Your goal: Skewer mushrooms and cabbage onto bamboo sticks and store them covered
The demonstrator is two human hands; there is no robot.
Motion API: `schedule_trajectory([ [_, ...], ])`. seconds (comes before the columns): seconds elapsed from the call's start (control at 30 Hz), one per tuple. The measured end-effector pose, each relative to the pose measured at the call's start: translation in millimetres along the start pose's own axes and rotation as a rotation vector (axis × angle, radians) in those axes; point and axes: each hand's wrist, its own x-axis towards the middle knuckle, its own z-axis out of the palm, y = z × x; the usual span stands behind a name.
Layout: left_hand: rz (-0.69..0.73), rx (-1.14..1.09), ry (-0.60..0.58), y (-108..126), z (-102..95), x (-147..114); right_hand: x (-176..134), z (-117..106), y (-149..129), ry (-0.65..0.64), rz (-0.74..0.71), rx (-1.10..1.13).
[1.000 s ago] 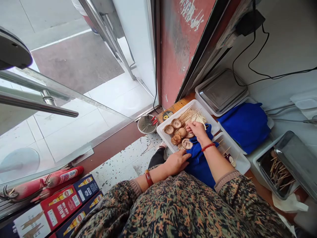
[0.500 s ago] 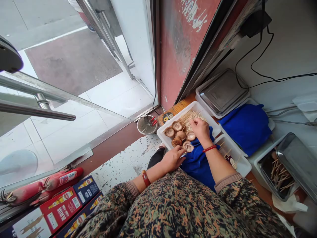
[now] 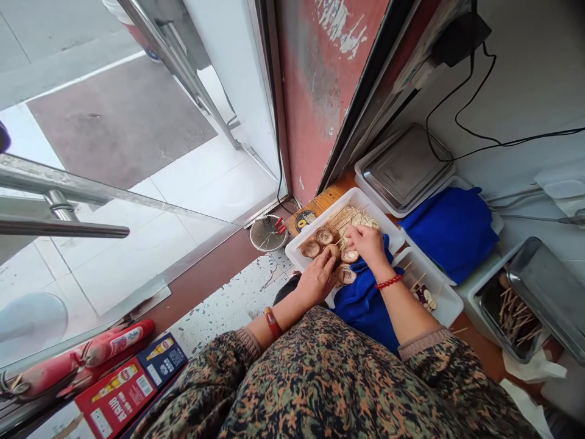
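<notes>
A white plastic tub (image 3: 295, 259) holds brown mushroom caps (image 3: 311, 248), several lying gill side up, beside thin bamboo skewers (image 3: 348, 214). My left hand (image 3: 316, 281) reaches over the tub's near side, its fingertips closed on a rounded mushroom cap (image 3: 333, 251) and partly covering it. Just to the right, my right hand (image 3: 368, 245) is pinched at the skewers; a thin stick appears to run from its fingertips toward that cap. Below my right hand, a blue cloth (image 3: 365, 302) drapes over the tub's near edge.
A second white tub (image 3: 450, 305) holds skewered pieces. Further right are a blue-covered container (image 3: 450, 231), a lidded steel tray (image 3: 406, 171) and a tray of skewers (image 3: 521, 320). A wire basket (image 3: 269, 233) stands left; fire extinguishers (image 3: 114, 344) and printed cartons (image 3: 121, 396) lie lower left.
My left hand has moved up and forward from the tub's near edge onto a mushroom cap. My right hand stays pinched near the same spot. The view has shifted slightly.
</notes>
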Motion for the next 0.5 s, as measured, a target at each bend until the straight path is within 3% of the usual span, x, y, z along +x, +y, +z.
schedule_trajectory([
  [0.13,0.041,-0.011,0.001,-4,-0.4,-2,10,17,-11,-0.097,0.046,0.15],
  [0.5,0.049,-0.009,-0.023,-8,3.5,-4,31,54,-33,-0.142,0.234,0.685],
])
